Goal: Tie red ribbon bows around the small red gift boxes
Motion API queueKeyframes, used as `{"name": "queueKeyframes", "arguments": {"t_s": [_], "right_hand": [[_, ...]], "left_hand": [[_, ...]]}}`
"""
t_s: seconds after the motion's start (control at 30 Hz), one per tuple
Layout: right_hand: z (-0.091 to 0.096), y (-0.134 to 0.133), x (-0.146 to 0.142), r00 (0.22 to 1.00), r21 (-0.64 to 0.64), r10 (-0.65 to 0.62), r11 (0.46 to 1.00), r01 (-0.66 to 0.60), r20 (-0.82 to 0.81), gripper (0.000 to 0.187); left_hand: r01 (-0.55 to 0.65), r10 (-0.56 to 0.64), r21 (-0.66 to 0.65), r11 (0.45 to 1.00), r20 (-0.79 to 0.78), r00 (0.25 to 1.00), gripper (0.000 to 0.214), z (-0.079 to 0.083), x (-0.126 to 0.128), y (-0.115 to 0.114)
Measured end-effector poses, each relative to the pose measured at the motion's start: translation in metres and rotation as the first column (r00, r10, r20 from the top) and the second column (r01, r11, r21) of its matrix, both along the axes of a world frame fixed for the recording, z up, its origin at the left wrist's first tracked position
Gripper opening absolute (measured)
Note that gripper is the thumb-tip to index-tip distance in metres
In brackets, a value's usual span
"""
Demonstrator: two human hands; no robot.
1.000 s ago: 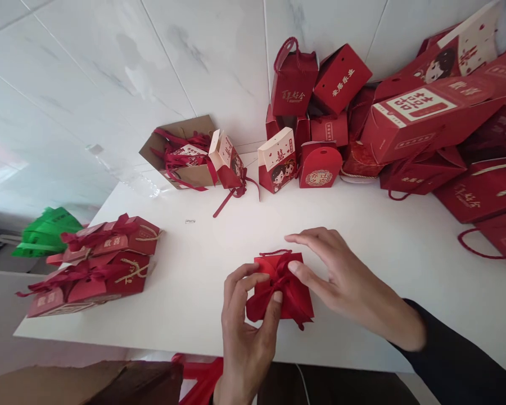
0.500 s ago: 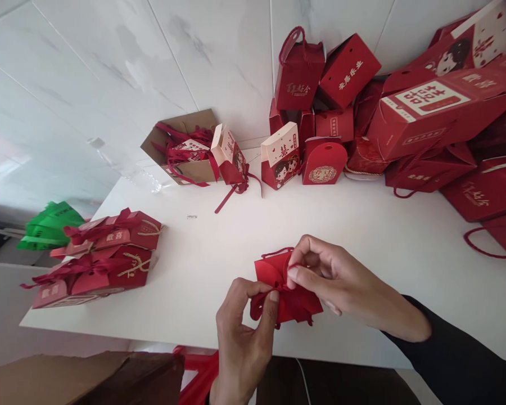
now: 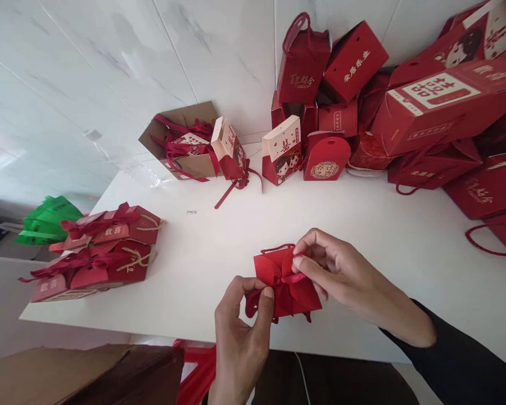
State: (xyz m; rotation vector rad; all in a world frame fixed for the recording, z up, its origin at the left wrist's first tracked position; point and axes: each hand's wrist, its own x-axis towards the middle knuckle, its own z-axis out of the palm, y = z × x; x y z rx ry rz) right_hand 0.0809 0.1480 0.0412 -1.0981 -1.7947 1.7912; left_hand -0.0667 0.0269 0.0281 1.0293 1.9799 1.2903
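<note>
A small red gift box (image 3: pixel 265 268) stands near the front edge of the white table, its top flaps folded in. Across its top runs a dark red ribbon (image 3: pixel 283 289), knotted in the middle. My left hand (image 3: pixel 245 326) pinches a ribbon loop between thumb and forefinger at the box's left side. Over the right side, my right hand (image 3: pixel 326 264) is closed with thumb and forefinger on the other part of the ribbon. A thin red cord handle sticks out behind the box. The fingers partly hide the bow.
Two ribbon-tied red boxes (image 3: pixel 96 264) lie at the left edge by a green bag (image 3: pixel 48 219). A cardboard box of ribbons (image 3: pixel 194 164) stands at the back. Several red gift boxes (image 3: pixel 430 107) are piled at the right along the wall.
My hands have drawn slightly apart, pulling the ribbon tighter across the box top. My right hand has moved a little up and right. The view has shifted slightly.
</note>
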Motion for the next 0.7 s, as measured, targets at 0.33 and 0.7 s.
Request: {"name": "queueKeyframes", "arguments": {"t_s": [0.33,0.7], "right_hand": [[0.001,-0.033,0.015,0.989,0.630,-0.069,0.776,-0.030,0.131,0.022],[-0.004,-0.018,0.005,0.975,0.593,-0.178,0.803,0.067,0.131,0.011]], "left_hand": [[0.161,-0.126,0.112,0.980,-0.273,0.954,0.016,-0.009,-0.006,0.003],[0.080,-0.053,0.105,0.991,-0.235,0.971,0.010,-0.008,-0.002,0.007]]}}
